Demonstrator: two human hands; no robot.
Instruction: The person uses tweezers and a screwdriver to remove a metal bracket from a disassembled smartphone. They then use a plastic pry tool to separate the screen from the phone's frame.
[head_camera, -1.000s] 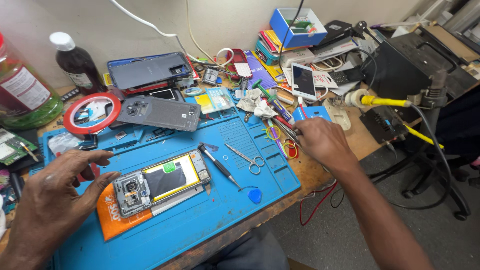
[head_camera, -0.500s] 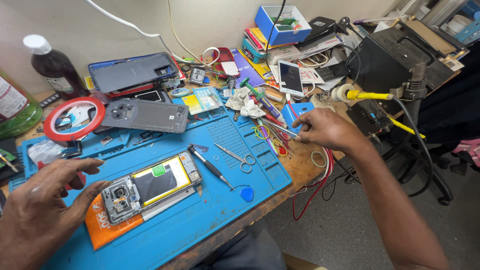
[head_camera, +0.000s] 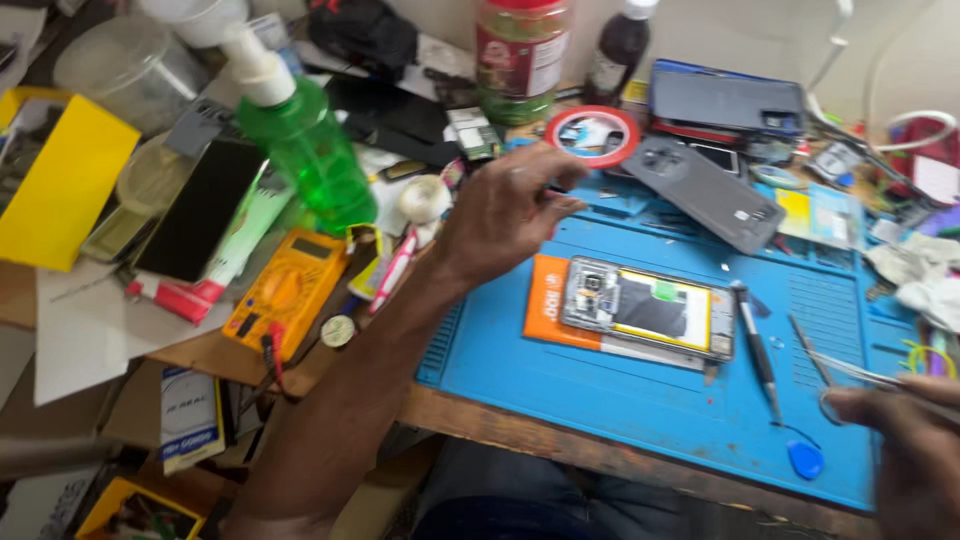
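Note:
An opened phone (head_camera: 650, 310) with its insides showing lies on an orange card on the blue work mat (head_camera: 620, 400). My left hand (head_camera: 510, 215) hovers over the mat's left edge, just left of the phone, with its fingers loosely curled and nothing seen in them. At the bottom right corner my right hand (head_camera: 905, 455) grips thin metal tweezers (head_camera: 850, 370) whose tips point left over the mat. A dark screwdriver (head_camera: 755, 350) lies right of the phone, and a blue pick (head_camera: 805, 460) rests near the mat's front edge.
A grey phone back cover (head_camera: 705, 190) and a red tape roll (head_camera: 592, 135) sit behind the phone. To the left stand a green spray bottle (head_camera: 305, 150), a yellow multimeter (head_camera: 290, 290), a black phone (head_camera: 200, 210) and a yellow box (head_camera: 60, 180). Small scissors (head_camera: 825, 395) lie on the mat.
The view has swung left. My left hand rose from the mat's near left corner to beside the phone. My right hand came back from the tool pile holding tweezers.

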